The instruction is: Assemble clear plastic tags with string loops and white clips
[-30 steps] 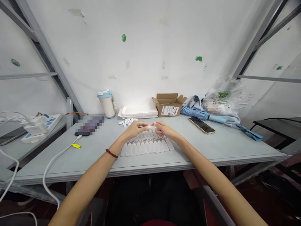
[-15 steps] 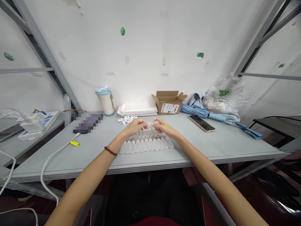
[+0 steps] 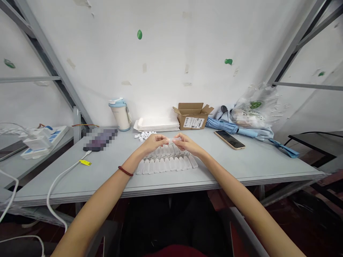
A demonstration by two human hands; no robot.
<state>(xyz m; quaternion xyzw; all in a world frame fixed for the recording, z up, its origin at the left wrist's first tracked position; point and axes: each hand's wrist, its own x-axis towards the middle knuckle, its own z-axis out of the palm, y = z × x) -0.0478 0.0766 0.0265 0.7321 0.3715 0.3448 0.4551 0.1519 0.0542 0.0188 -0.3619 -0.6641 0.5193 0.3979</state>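
Above the grey table, my left hand (image 3: pixel 157 141) and my right hand (image 3: pixel 184 142) meet over rows of small translucent bottles (image 3: pixel 166 165) lying side by side. A single small translucent bottle (image 3: pixel 174 140) lies sideways between the hands. My left thumb and fingers pinch its left end, and my right fingers close round its right part. Fingers hide much of it, so I cannot tell whether a cap is on. Behind my left hand is a heap of small white caps (image 3: pixel 144 135). Part of the far row of bottles is covered by the hands.
Along the wall stand a cream tumbler (image 3: pixel 120 116), a stack of white trays (image 3: pixel 158 125) and an open cardboard box (image 3: pixel 193 116). A phone (image 3: pixel 229 139), a folded blue umbrella (image 3: pixel 233 128) and a plastic bag (image 3: pixel 254 110) are right. A cabled dark phone (image 3: pixel 100 140) lies left.
More of the held bottle shows above my fingers, as it has turned to lie more sideways. My right fingers have shifted slightly; both arms stay in nearly the same place.
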